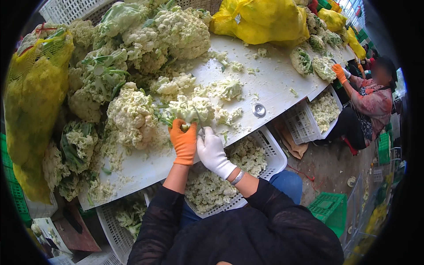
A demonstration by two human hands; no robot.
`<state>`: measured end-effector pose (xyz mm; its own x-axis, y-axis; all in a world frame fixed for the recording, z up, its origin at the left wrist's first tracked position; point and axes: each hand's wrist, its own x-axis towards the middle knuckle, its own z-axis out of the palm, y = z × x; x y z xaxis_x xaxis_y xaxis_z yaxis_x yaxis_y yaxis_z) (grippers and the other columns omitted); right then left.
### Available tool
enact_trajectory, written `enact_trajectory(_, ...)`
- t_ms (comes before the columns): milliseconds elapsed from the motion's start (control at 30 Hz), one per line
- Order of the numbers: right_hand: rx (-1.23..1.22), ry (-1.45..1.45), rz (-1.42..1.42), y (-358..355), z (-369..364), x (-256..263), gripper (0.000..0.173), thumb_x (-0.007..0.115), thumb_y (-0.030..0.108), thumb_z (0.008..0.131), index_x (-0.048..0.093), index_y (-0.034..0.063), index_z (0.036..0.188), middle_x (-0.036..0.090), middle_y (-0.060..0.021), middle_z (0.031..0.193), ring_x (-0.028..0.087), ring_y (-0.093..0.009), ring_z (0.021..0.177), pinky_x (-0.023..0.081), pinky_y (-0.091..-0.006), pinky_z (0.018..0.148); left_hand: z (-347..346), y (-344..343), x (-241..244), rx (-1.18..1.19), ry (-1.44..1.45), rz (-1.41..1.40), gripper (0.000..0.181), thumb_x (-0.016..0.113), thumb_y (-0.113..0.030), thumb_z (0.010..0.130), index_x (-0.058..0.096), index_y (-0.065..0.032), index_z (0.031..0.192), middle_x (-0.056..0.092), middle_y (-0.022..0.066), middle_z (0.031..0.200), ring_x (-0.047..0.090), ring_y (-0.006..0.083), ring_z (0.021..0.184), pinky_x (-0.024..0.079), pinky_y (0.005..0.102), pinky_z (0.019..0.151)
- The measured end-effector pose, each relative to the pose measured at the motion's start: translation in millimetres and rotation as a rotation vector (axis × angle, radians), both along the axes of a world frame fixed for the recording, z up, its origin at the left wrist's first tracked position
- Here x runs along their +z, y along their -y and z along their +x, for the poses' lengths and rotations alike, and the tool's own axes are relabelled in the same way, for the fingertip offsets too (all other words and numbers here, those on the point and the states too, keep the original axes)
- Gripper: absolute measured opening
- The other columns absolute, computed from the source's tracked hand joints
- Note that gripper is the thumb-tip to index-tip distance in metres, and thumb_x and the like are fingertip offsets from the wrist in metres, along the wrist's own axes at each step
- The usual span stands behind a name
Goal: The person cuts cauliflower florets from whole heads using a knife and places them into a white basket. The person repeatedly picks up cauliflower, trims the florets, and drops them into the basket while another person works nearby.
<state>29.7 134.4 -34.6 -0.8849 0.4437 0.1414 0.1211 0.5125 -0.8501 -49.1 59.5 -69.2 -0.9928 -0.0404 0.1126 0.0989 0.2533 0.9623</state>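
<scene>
My left hand [184, 143], in an orange glove, grips a piece of cauliflower [185, 107] by its stem end just above the white table [145, 170]. In a white glove, my right hand [212, 150] is closed around a knife, its handle mostly hidden by the fingers. The thin knife blade [198, 116] points away from me and lies against the cauliflower's florets. Cut florets [228, 114] lie just right of the piece. A large cauliflower head [131, 116] rests left of my hands.
A white crate of florets [212, 188] sits below the table edge at my lap. Cauliflower heads [145, 36] are heaped at the left. Yellow mesh sacks [261, 21] stand on the table; a round metal object [258, 110] lies near its edge. A co-worker [371, 102] sits at the right.
</scene>
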Motion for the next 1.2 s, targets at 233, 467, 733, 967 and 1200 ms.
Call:
enact_trajectory(233,-0.02,-0.024,0.0,2.1,-6.8,-9.2,0.015,0.057,0.007,0.095,0.051,-0.002,0.106,0.068,-0.0251,0.089,0.065,-0.047,0.086,0.051,-0.0502,0.073,1.7,-2.5,8.8,0.005,-0.036,-0.057,0.03,0.08,-0.019,0.079,0.056,-0.0059,0.09,0.053,0.0084,0.084,0.05,0.021,0.079,0.044,0.0341,0.073)
enact_trajectory(467,0.087,0.421,0.223,-14.5,-31.1,11.7,0.022,0.055,0.011,0.094,0.05,-0.0059,0.106,0.068,-0.0307,0.09,0.068,-0.047,0.09,0.054,-0.0526,0.08,1.8,-4.4,7.4,0.022,-0.006,-0.065,0.03,0.08,-0.018,0.077,0.057,-0.005,0.09,0.053,0.0144,0.089,0.052,0.0297,0.086,0.044,0.0378,0.08)
enact_trajectory(733,0.248,0.549,0.299,-42.9,-46.1,5.0,0.022,0.057,0.01,0.088,0.063,-0.0053,0.102,0.07,-0.029,0.096,0.068,-0.045,0.094,0.055,-0.0498,0.084,-3.3,-1.4,-6.9,0.018,-0.077,-0.116,0.029,0.079,-0.018,0.077,0.054,-0.0039,0.085,0.051,0.0123,0.084,0.049,0.027,0.08,0.043,0.0384,0.076)
enact_trajectory(967,0.31,0.395,0.015,-73.6,-42.1,0.5,0.028,0.058,0.02,0.092,0.059,-0.0042,0.106,0.065,-0.0178,0.076,0.065,-0.031,0.068,0.053,-0.0411,0.065,-16.8,9.2,-11.8,-0.02,0.089,0.266,0.026,0.074,-0.006,0.085,0.048,-0.0108,0.089,0.058,0.0017,0.088,0.054,0.0115,0.07,0.047,0.0271,0.064)
enact_trajectory(1200,0.295,0.338,-0.755,-100.2,-72.9,4.2,0.02,0.063,0.021,0.093,0.057,0.0036,0.099,0.053,0.0,0.065,0.049,-0.011,0.046,0.044,-0.0298,0.042,-24.6,1.3,18.8,0.014,0.309,0.742,0.029,0.073,-0.006,0.087,0.048,-0.0106,0.102,0.063,0.0061,0.098,0.067,0.021,0.086,0.059,0.0366,0.075)
